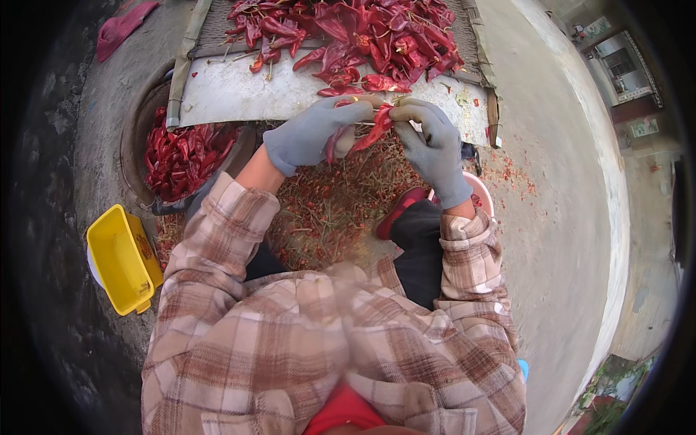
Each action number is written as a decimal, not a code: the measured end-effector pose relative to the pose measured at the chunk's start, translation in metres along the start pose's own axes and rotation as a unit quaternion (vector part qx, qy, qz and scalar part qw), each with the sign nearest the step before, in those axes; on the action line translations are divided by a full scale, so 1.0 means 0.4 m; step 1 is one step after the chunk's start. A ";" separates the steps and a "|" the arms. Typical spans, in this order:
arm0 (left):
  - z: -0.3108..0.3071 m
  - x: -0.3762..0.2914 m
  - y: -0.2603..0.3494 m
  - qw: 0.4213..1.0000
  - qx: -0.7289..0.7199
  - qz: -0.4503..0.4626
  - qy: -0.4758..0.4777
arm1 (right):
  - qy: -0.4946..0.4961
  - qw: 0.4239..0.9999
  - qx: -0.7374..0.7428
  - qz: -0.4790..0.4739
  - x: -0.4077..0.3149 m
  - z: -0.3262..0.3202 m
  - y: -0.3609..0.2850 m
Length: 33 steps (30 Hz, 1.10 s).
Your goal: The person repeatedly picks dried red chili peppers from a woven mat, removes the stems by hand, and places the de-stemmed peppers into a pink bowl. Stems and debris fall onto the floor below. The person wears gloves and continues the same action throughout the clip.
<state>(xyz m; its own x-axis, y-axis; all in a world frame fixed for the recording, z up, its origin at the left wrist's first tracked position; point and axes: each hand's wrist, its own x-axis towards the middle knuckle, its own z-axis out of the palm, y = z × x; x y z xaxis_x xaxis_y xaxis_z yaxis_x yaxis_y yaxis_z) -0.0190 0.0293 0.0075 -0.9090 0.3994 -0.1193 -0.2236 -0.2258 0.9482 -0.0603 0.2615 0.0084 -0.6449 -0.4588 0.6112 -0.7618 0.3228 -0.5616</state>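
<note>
Both my hands wear grey gloves and meet just past the near edge of a white board (239, 98). My left hand (318, 130) is closed around dried red chili peppers; one pepper end hangs below its fingers. A red chili pepper (375, 130) spans the gap between the hands, and my right hand (429, 141) pinches its upper end between thumb and fingers. Beyond them a heap of dried red chili peppers (348, 38) lies on the board and the woven rack behind it. Some of what my left fingers hold is hidden by the glove.
At the left, a large round basin (130, 147) holds red peppers. An empty yellow plastic tub (117, 261) sits nearer on the ground. A pink bucket (484, 193) stands partly under my right forearm. Stems and pepper scraps (326, 217) litter the ground between my legs. A pink cloth (122, 30) lies far left.
</note>
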 end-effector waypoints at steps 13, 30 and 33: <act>0.040 -0.002 -0.029 0.988 0.137 0.014 0.076 | 0.035 0.909 0.250 0.333 0.015 -0.008 -0.064; 0.027 -0.004 -0.085 0.879 0.464 0.091 0.056 | -0.095 0.987 -0.132 0.004 -0.025 0.035 -0.074; 0.040 -0.006 -0.065 0.918 0.372 0.131 0.045 | -0.056 0.986 -0.151 -0.034 -0.006 0.030 -0.092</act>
<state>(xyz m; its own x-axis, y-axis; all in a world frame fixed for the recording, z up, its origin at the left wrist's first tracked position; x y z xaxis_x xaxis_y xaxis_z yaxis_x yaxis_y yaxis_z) -0.0053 0.0483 -0.0120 -0.9302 0.3355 0.1491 0.2781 0.3786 0.8828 -0.0298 0.2407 0.0209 -0.5932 -0.5708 0.5677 -0.7977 0.5117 -0.3191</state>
